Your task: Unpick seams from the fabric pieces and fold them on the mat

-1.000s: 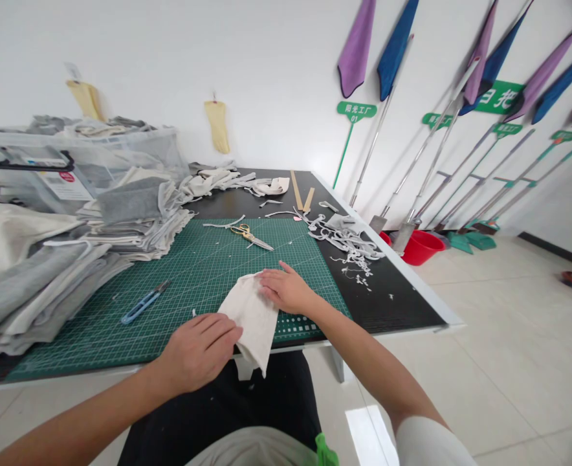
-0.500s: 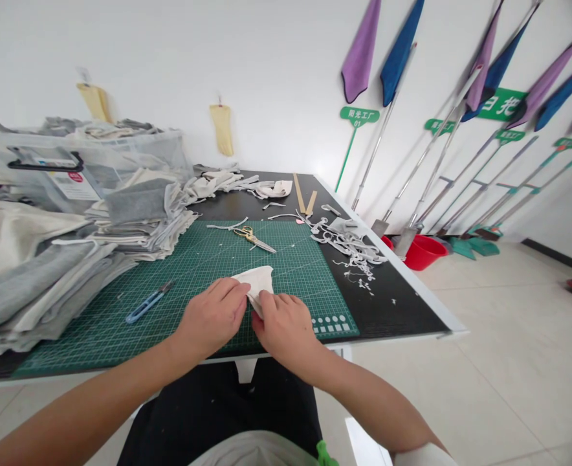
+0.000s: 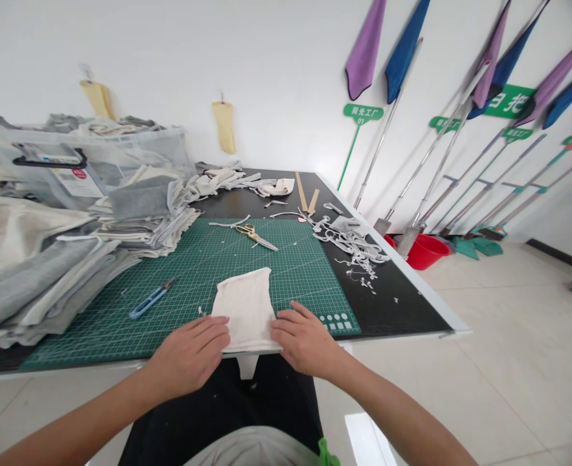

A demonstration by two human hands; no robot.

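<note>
A cream piece of fabric (image 3: 244,307) lies spread at the near edge of the green cutting mat (image 3: 208,265). My left hand (image 3: 193,353) has its fingers closed over the fabric's lower left edge, its thumb hidden. At the lower right edge my right hand (image 3: 310,340) grips the same piece, fingers bent on it. Beyond the fabric, gold-handled scissors (image 3: 257,237) rest on the mat, closed. Blue thread snips (image 3: 151,299) lie to the left of it.
Folded grey and cream fabric (image 3: 135,213) is stacked at the left, before a clear plastic bin (image 3: 48,175). Fabric scraps (image 3: 351,239) lie on the right, near two wooden strips (image 3: 305,194). A red bucket (image 3: 426,252) stands on the floor.
The fabric, bunched between my two hands before, is now spread flat on the mat. My hands have moved apart and closer to the near table edge.
</note>
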